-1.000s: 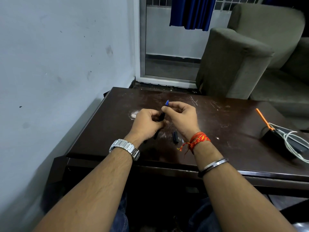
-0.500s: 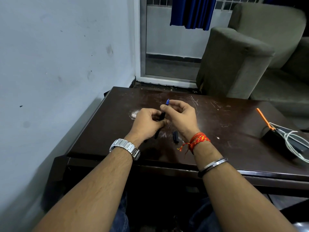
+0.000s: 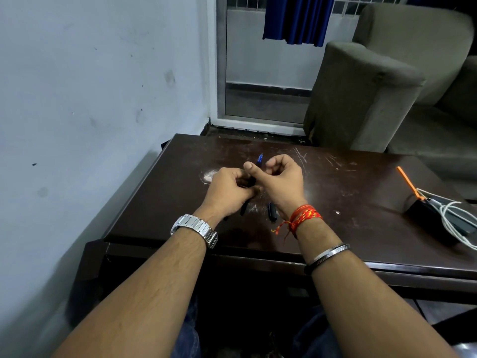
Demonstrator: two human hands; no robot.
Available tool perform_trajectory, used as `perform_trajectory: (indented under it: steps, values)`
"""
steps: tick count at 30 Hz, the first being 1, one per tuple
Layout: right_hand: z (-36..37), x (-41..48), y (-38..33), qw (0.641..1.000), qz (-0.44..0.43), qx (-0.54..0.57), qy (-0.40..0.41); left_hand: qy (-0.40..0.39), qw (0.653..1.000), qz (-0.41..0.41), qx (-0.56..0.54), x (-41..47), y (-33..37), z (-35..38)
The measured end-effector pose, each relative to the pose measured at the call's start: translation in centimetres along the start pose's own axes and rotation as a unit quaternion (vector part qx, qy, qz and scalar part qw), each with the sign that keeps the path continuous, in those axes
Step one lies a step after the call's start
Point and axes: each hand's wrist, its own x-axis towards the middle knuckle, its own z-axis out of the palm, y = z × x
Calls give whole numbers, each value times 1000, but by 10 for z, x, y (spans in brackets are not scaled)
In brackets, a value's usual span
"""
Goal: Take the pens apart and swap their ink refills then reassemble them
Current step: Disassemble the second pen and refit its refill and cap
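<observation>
While pinching the pen (image 3: 254,177) between left hand (image 3: 228,191) and right hand (image 3: 282,180) above the table (image 3: 348,202), likely twisting apart; spare pieces (image 3: 271,211) kept near, underneath.

One head-worn wide-angle view looks forward and down, close over the desk (image 3: 361,202); its far edge, perhaps, bends from lens distortion.

We see the table (image 3: 361,177) set against the wall (image 3: 77,99) on its left edge, a sofa (image 3: 374,94) behind its far right. Two pen parts (image 3: 271,212) lie near the front edge at mid-table; a box (image 3: 423,215) with cable (image 3: 449,215) sits at the right edge.
</observation>
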Motion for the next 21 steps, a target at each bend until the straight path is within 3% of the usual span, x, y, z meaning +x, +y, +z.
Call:
perform_trajectory:
  steps: [4,9,12,17,21]
  values:
    - [2,-1,-2,999,24,31,-36,7,1000,-7,-8,1,-1,0]
    - [0,-2,-1,1000,0,-6,8,7,1000,3,-5,0,-1,0]
    - [2,-1,-1,998,32,45,-17,10,1000,-5,-21,1,-2,1]
    - [1,1,1,1000,9,1,8,7,1000,2,-10,1,-3,0]
    - [3,0,0,998,34,38,-22,6,1000,0,-13,2,-1,1]
